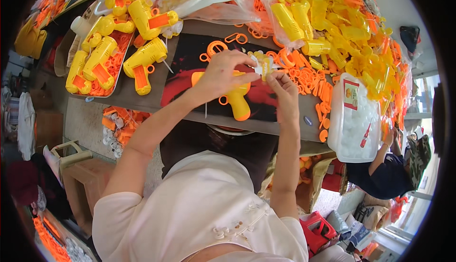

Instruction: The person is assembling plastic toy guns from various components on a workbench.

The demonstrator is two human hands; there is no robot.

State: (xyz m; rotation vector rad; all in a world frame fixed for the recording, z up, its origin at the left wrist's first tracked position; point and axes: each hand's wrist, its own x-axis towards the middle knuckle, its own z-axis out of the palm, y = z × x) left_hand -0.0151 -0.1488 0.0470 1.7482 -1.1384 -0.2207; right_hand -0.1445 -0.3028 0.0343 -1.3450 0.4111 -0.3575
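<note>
White short-sleeved shirt in foreground; beyond it, right hand pinching a small flat yellow-and-white piece, left hand curved beside it (grip unclear), above a yellow plastic pistol-shaped body near the desk's front edge.

Single head view, taken from the left one of two fisheye cameras worn side by side on the head. Scene is looked down on steeply; picture is upright, not mirrored. Wearer's white shirt is seen from above and close, across the lower middle. Tabletop is caught beyond it, far side toward the upper edge. Left hand and right hand are framed near the centre. Floor at left and another person at right are taken in; straight edges are bent near the dark round rim.
</note>
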